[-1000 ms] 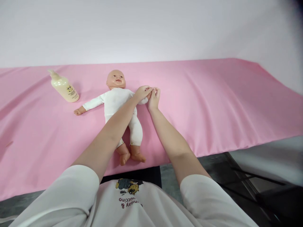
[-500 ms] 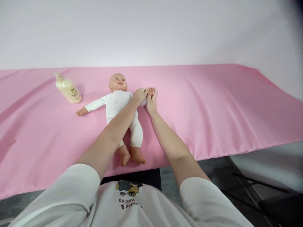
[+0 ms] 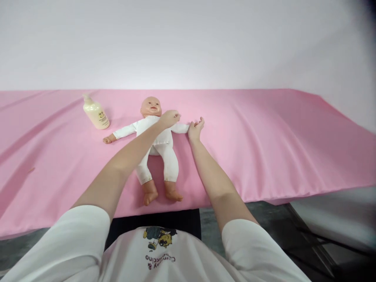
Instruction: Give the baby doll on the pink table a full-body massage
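A baby doll [image 3: 151, 127] lies on its back with its head at the far side, its cloth body white and its head and feet bare plastic. My right hand [image 3: 195, 130] is closed around the doll's hand, at the end of the outstretched arm on the right, and mostly hides it. My left hand [image 3: 169, 118] hovers by the doll's shoulder on that side, its fingers curled in, with nothing seen in them. That forearm crosses over the doll's body. The doll's other arm [image 3: 125, 131] lies stretched out to the left.
A cream-coloured pump bottle [image 3: 96, 114] stands to the left of the doll. Pink cloth [image 3: 249, 145] covers the table, with folds on both sides. Behind it rises a white wall [image 3: 188, 43]. The table's front edge runs just beyond the doll's feet.
My left hand has come away from the doll's hand and moved left toward the shoulder. The doll's arm is now straighter, still in my right hand. The view has shifted slightly.
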`<state>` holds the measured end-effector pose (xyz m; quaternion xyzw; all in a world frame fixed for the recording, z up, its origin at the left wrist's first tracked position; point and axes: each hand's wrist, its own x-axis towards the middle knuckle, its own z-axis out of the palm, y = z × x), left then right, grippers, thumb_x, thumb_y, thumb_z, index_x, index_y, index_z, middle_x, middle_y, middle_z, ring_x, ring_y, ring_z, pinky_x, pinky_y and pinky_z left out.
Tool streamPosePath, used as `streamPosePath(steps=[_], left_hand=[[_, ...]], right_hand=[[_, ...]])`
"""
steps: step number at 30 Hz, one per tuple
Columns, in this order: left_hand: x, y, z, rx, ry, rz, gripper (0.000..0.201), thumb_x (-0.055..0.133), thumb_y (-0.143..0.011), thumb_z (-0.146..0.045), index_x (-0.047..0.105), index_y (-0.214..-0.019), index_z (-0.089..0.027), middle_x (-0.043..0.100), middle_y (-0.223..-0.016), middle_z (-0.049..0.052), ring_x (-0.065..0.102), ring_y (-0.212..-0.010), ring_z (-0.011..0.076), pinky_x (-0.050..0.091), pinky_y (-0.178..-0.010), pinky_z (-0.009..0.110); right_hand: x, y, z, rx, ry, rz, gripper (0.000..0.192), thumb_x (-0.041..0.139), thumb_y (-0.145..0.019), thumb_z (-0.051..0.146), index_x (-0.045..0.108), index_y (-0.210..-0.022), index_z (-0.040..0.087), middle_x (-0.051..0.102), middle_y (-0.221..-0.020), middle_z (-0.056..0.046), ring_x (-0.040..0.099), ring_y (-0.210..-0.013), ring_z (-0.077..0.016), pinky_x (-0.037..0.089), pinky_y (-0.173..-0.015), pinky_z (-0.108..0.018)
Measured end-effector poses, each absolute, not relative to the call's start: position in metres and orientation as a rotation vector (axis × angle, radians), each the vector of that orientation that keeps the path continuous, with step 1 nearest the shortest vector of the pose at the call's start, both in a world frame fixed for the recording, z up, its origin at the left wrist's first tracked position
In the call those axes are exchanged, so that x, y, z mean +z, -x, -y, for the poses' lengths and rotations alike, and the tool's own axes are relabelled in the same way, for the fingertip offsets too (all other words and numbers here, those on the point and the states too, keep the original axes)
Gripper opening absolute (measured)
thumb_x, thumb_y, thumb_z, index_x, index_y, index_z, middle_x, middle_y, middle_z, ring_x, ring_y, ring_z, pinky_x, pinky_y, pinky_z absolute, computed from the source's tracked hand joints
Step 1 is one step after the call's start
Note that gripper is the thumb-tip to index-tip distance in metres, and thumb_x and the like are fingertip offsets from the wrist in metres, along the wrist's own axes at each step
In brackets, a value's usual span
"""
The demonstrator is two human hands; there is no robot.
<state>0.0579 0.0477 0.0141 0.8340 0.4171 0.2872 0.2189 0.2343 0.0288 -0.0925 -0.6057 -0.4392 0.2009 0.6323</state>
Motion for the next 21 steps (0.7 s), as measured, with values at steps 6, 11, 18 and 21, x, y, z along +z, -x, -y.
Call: streamPosePath(steps=[6,11,18,21], left_hand=[[0.008,0.071,0.024,1.104,-1.854,-1.27,0.032,0.044,-0.093,-0.037,0.06,-0.071,-0.02,0.07,-0.085,0.004,0.063,-0.085,0.0178,0.048,-0.084,0.029],[-0.028,0.135,0.06,1.014,-1.762,-1.506,0.033,0.042,-0.092,-0.034,0.049,-0.061,-0.023,0.062,-0.069,0.001,0.059,-0.074,0.0188,0.048,-0.077,0.031],[-0.042,0.133,0.067,0.735,-2.176,-1.717,0.02,0.049,-0.094,-0.031,0.064,-0.098,-0.019,0.07,-0.117,0.015,0.06,-0.117,0.0324,0.046,-0.106,0.046],[-0.046,0.129,0.068,0.586,-2.192,-1.827,0.04,0.061,-0.091,-0.037,0.061,-0.123,-0.014,0.062,-0.137,0.02,0.048,-0.137,0.0399,0.035,-0.119,0.054]], right_hand=[[-0.08,-0.225,-0.025,0.449,1.452,1.059,0.074,0.048,-0.087,0.028,0.026,-0.156,0.014,0.031,-0.159,-0.022,0.034,-0.151,-0.026,0.024,-0.129,-0.058],[-0.075,-0.22,-0.015,0.455,1.528,1.117,0.076,0.05,-0.087,0.034,0.028,-0.157,0.014,0.032,-0.162,-0.022,0.03,-0.155,-0.0302,0.018,-0.13,-0.062],[-0.057,-0.204,0.02,0.347,1.536,1.285,0.072,0.048,-0.093,0.051,0.028,-0.158,0.026,0.023,-0.17,-0.016,0.01,-0.163,-0.0357,0.011,-0.123,-0.077],[-0.031,-0.178,0.034,0.277,1.322,1.465,0.066,0.051,-0.095,0.052,0.035,-0.154,0.026,0.029,-0.168,-0.013,0.012,-0.163,-0.0328,0.01,-0.127,-0.072]])
